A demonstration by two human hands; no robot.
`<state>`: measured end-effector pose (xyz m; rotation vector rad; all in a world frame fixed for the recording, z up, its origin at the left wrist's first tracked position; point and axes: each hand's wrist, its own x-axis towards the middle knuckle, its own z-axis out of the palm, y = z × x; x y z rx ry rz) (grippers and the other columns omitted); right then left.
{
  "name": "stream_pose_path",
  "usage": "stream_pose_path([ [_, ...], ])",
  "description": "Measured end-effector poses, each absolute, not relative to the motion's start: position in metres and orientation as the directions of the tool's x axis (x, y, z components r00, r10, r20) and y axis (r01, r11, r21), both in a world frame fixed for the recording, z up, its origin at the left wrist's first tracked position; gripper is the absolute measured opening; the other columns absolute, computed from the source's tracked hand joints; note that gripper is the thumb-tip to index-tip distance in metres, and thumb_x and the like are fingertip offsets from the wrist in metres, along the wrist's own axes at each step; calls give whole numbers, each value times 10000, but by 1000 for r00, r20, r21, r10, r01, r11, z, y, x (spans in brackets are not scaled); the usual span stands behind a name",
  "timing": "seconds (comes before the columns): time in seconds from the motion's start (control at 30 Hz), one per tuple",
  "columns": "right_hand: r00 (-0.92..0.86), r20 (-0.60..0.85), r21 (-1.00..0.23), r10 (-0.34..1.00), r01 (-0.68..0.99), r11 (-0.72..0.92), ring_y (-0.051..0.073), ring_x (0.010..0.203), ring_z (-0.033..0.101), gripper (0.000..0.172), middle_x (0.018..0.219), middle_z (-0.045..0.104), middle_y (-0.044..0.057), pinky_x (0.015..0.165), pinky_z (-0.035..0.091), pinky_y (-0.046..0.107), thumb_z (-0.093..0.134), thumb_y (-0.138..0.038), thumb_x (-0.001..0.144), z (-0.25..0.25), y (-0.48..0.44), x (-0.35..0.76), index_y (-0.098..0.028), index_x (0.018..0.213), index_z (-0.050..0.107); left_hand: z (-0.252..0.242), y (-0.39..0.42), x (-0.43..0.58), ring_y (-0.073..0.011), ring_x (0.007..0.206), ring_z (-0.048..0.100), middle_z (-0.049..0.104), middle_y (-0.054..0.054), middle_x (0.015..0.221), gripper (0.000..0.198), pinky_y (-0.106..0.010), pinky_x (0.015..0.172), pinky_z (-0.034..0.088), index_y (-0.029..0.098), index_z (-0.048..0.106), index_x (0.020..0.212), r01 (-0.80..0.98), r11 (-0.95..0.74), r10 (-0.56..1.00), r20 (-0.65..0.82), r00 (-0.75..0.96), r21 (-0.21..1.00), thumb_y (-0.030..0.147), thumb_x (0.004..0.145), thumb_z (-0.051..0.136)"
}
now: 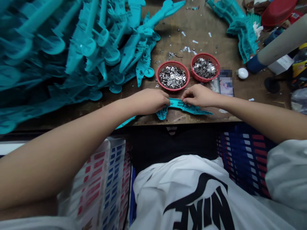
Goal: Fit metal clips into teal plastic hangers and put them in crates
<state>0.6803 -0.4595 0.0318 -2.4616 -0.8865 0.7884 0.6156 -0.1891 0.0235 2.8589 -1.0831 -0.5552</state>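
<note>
A teal plastic part (184, 107) lies flat near the front edge of the brown wooden table (206, 41). My left hand (150, 100) is closed over its left end. My right hand (200, 95) pinches the part's upper edge near the middle, fingers pressed together. Just behind my hands stand two small red baskets, the left basket (172, 76) and the right basket (205, 67), both filled with small shiny metal pieces.
A big heap of teal plastic parts (72, 48) covers the table's left half; a smaller stack of teal parts (242, 28) sits at the back right. A cardboard tube (280, 44), a white egg-shaped object (243, 73) and a red bowl (277, 11) stand right. Striped woven bags (105, 182) sit below.
</note>
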Motion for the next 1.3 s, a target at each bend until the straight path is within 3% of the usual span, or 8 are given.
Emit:
stream_pose_path([
  [0.47,558,-167,-505,813,660,-557,208,827,734,272,1015,917,78,845,510,320,769,-97,999,12,-470,679,-160,1162,978,19,-186,615,-293,1244,893,937,-65,1288,397,-358,904,637,297,968,1283,-662,-736,-672,-271,689,142,188,1126,621],
  [0.6,439,-89,-486,894,765,-424,243,903,768,221,1067,909,115,879,541,350,769,-154,1060,6,-475,686,-165,1148,972,10,-183,611,-300,1209,899,939,-79,1284,397,-376,936,657,298,978,1276,-623,-748,-643,-19,765,229,216,1152,610],
  [0.7,294,-31,-473,955,837,-274,258,938,778,224,1130,897,149,891,570,370,754,-189,1110,2,-479,696,-162,1152,973,4,-185,609,-313,1218,899,945,-100,1270,361,-419,1010,690,271,977,1296,-583,-709,-531,243,812,397,271,1172,638],
  [0.77,215,-8,-465,977,864,-194,258,937,776,234,1140,889,151,884,580,378,746,-213,1140,1,-483,702,-173,1157,977,0,-188,609,-290,1148,897,948,-85,1210,301,-422,1031,708,253,974,1256,-532,-656,-431,312,846,536,286,1142,697],
  [0.93,262,154,-520,953,841,-147,247,961,788,260,1153,905,109,904,603,379,774,-384,1221,12,-483,704,-225,1257,976,-6,-198,610,-234,1023,880,939,-63,1130,183,-363,958,737,211,916,1187,-354,-541,-265,245,933,763,273,1079,783],
  [1.0,406,186,-572,895,785,-238,261,1020,810,303,1157,916,88,945,621,385,811,-470,1222,22,-480,696,-247,1365,959,-5,-203,606,-245,1077,895,938,-87,1200,207,-372,958,751,209,867,1276,-321,-518,-253,216,943,793,306,1108,796],
  [1.1,585,91,-627,806,662,-410,299,1100,839,406,1194,929,94,997,643,406,863,-573,1194,36,-474,681,-258,1438,943,0,-211,597,-259,1150,916,934,-106,1276,328,-399,969,774,243,743,1492,-284,-537,-262,163,951,795,358,1184,754],
  [1.3,573,66,-621,817,665,-415,340,1172,868,217,1262,944,110,1102,643,474,844,-449,1175,41,-472,671,-297,1250,980,2,-217,587,-253,1066,941,930,-81,1205,315,-422,933,790,254,639,1578,-234,-547,-278,89,957,804,341,1278,593],
])
